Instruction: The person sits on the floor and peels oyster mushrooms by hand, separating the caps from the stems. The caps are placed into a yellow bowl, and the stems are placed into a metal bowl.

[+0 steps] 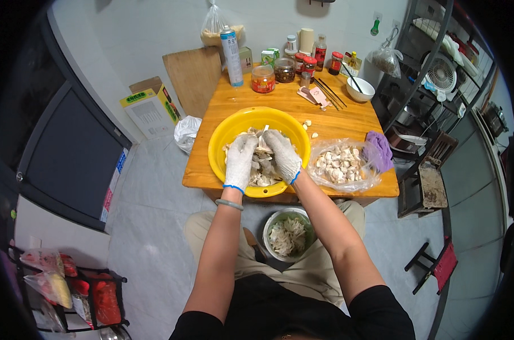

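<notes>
My left hand (241, 159) and my right hand (283, 156), both in white knit gloves with blue cuffs, work inside a yellow plastic basin (224, 121). Between the fingertips of both is a garlic bulb (263, 143), its pale stem end pointing away from me; the fingers hide its sides. Below it the basin holds more garlic and loose papery skins (263, 176). Just right of the basin lies a clear plastic bag (369, 178) with many separated garlic cloves (340, 161). A few loose cloves (308, 123) rest on the wooden table (257, 95) behind it.
A purple cloth (379, 148) lies by the bag. Jars (263, 80), a spray can (232, 57), chopsticks (331, 95) and a white bowl (360, 90) stand or lie farther back. Between my legs sits a bucket (269, 231) of garlic skins. Stools (431, 187) are at right.
</notes>
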A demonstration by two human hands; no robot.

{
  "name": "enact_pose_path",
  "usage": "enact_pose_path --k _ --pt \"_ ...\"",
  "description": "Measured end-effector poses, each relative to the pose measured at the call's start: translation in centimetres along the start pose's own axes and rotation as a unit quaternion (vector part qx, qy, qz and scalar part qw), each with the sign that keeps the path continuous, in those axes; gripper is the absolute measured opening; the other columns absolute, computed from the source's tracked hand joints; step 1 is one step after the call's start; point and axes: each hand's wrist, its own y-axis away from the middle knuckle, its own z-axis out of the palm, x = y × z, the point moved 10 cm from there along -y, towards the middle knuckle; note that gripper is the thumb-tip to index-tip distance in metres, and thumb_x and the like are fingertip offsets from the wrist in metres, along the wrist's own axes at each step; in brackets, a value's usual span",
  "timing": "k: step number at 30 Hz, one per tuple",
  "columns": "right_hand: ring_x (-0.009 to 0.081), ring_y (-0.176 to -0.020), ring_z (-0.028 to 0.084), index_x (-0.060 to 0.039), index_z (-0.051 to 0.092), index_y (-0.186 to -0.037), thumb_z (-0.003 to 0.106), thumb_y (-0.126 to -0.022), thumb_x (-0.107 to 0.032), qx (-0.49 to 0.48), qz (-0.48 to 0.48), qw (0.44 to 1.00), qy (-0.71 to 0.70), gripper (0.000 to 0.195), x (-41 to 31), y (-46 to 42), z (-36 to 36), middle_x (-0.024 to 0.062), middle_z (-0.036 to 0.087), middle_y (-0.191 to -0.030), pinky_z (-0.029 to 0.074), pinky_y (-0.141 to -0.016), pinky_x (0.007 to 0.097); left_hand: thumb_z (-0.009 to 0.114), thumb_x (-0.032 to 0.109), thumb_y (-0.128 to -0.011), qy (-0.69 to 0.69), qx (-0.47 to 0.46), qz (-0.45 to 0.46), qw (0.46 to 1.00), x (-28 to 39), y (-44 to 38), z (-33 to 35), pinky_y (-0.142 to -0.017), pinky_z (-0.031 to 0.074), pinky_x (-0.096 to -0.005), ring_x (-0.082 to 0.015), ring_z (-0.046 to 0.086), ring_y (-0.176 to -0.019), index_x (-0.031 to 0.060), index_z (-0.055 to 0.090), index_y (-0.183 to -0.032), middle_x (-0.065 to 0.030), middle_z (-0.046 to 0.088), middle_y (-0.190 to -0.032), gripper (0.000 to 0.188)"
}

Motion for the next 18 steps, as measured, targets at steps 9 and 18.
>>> enact_pose_path --k 9,18 --pt "0.0131 -0.084 0.058 -0.0007 0.064 -0.106 0.055 -0.095 -0.034 0.000 0.112 0.985 0.133 0.037 1.1 0.3 0.1 0.0059 0.062 -0.097 0.048 -0.077 0.0276 0.053 0.027 -0.101 0.276 0.021 -0.080 0.958 -2.5 -0.4 -0.5 -0.050 0.045 -0.0200 -0.0053 0.053 -0.061 0.0047 0.059 -0.116 0.0006 0.060 -0.085 0.027" --pt "0.0266 -0.115 0.061 0.0011 0.064 -0.120 0.053 -0.096 -0.021 0.036 -0.021 0.995 0.092 0.034 -0.7 0.7 0.7 0.0169 0.066 -0.120 0.044 -0.100 0.0328 0.060 0.028 -0.096 0.042 -0.046 -0.081 0.995 -2.3 -0.1 0.2 -0.059 0.049 -0.0226 -0.0076 0.057 -0.073 -0.0002 0.065 -0.115 -0.0024 0.064 -0.090 0.035"
